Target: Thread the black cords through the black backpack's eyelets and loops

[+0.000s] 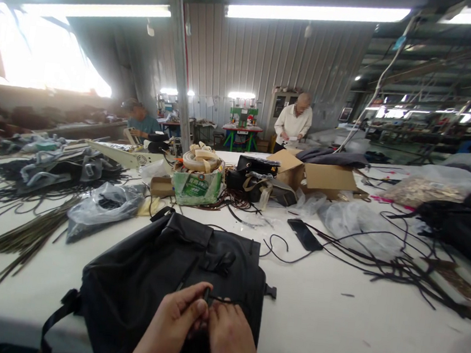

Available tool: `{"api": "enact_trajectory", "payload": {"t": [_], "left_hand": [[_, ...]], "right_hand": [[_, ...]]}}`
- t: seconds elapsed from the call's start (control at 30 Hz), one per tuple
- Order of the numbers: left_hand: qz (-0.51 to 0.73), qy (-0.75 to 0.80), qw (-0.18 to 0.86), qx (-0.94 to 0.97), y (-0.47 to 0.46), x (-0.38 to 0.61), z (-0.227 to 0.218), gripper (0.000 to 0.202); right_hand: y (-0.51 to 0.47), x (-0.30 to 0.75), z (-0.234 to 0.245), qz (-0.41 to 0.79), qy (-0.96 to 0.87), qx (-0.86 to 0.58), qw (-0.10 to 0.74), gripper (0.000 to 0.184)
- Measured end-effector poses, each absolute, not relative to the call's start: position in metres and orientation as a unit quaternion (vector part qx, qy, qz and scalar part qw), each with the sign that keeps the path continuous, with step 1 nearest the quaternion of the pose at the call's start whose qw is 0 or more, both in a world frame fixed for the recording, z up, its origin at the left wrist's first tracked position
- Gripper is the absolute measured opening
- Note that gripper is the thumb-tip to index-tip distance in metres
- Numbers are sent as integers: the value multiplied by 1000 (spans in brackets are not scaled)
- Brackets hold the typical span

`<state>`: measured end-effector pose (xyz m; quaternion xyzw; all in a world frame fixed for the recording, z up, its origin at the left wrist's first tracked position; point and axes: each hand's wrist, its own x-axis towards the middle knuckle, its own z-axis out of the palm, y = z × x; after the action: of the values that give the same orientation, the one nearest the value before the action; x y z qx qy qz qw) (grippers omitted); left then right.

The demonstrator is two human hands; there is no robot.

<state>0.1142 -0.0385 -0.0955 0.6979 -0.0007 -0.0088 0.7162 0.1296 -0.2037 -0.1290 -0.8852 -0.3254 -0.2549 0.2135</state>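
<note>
A black backpack (136, 278) lies flat on the white table in front of me, with a strap and buckle sticking out at its sides. Over its lower part, my left hand (182, 317) pinches a small dark piece between thumb and forefinger. Close against it, my right hand (230, 330) has its fingers curled on a black cord (226, 301) that runs out from the same spot. The fingers hide most of what lies between the hands, so the small piece's exact kind cannot be made out.
Beyond the backpack stand a green-and-white box (196, 186) of rolled strips and an open cardboard box (330, 178). A phone (305, 235) and loose black cords (394, 269) lie right. Left are a plastic bag (106, 208) and cord bundles (39, 234). Two people work behind.
</note>
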Motion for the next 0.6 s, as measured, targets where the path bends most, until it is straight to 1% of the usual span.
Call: {"api": "enact_trajectory", "payload": {"t": [0.07, 0.13, 0.2, 0.23, 0.33, 0.37, 0.4, 0.47, 0.53, 0.6], "left_hand": [[-1, -13, 693, 721, -40, 111, -93, 68], [19, -32, 670, 741, -41, 108, -91, 60], [37, -48, 659, 750, -43, 106, -90, 56], [38, -48, 662, 747, -44, 105, -89, 56], [16, -21, 710, 704, -47, 105, -88, 66], [7, -9, 731, 682, -48, 106, -88, 70], [-1, 3, 751, 660, -49, 107, -89, 72], [-11, 18, 785, 620, -51, 107, -89, 72], [-22, 23, 814, 580, -53, 107, -89, 67], [-31, 25, 836, 547, -56, 104, -88, 65]], "right_hand": [[-219, 123, -134, -297, -326, -876, 196, 27], [-236, 117, -138, -289, -330, -871, 221, 28], [-252, 112, -138, -263, -338, -864, 263, 26], [-259, 110, -137, -252, -340, -859, 288, 27], [-269, 105, -125, -239, -346, -832, 361, 47], [-270, 103, -120, -243, -337, -823, 388, 50], [-268, 101, -114, -247, -321, -814, 416, 49], [-263, 98, -104, -255, -284, -800, 464, 38], [-255, 95, -98, -255, -266, -788, 493, 25], [-248, 92, -95, -254, -258, -779, 512, 16]]}}
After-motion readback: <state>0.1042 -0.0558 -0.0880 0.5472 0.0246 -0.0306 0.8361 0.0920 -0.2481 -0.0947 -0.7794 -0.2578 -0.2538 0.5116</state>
